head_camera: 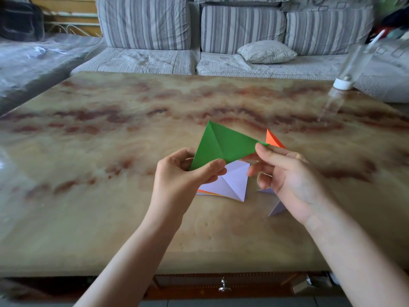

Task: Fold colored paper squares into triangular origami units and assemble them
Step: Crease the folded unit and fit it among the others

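A creased green paper (223,145) is held up above the marble table (110,140). My left hand (183,173) pinches its lower left corner between thumb and fingers. My right hand (285,176) pinches its right tip. Under the green paper lies a stack of paper squares (228,183) with a creased lilac sheet on top and orange edges showing at its left. A folded orange unit (273,139) stands just beyond my right hand. A folded lilac unit (276,208) lies partly hidden under my right hand.
An upturned clear plastic bottle with a white cap (344,82) stands at the table's far right. A grey striped sofa with a small pillow (266,52) runs behind the table. A drawer knob (224,285) shows below the near edge.
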Tool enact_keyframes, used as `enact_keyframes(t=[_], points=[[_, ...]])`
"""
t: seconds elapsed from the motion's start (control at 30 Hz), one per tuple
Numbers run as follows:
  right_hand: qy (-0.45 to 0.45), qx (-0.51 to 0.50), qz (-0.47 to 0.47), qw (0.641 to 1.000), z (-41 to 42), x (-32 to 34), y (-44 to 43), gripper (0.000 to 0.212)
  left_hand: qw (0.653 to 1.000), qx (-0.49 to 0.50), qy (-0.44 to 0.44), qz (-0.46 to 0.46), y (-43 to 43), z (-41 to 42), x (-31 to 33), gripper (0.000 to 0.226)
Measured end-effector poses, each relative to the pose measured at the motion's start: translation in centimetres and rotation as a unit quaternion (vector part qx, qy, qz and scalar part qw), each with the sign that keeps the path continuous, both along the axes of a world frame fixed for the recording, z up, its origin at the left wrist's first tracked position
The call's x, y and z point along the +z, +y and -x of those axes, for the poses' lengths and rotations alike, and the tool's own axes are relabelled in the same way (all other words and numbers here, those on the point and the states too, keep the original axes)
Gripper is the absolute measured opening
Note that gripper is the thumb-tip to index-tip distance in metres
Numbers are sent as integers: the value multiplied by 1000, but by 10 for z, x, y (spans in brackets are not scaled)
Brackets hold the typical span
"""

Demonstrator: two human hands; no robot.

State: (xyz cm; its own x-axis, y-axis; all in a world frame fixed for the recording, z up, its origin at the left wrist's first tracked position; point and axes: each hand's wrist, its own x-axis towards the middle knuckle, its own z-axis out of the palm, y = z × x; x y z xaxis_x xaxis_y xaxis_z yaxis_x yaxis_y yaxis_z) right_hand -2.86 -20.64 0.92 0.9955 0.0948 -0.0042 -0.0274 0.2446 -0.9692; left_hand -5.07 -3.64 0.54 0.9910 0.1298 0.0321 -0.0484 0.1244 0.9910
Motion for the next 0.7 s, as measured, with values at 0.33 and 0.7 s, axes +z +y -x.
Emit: enact_keyframes(t=[0.33,0.7], points=[[13,29,-18,999,3,0,3,36,1000,4,10,16,2,1,-1,13],[-26,-62,107,992,11,-8,24,25,1000,-6,-6,-30,-3,4,-1,14]])
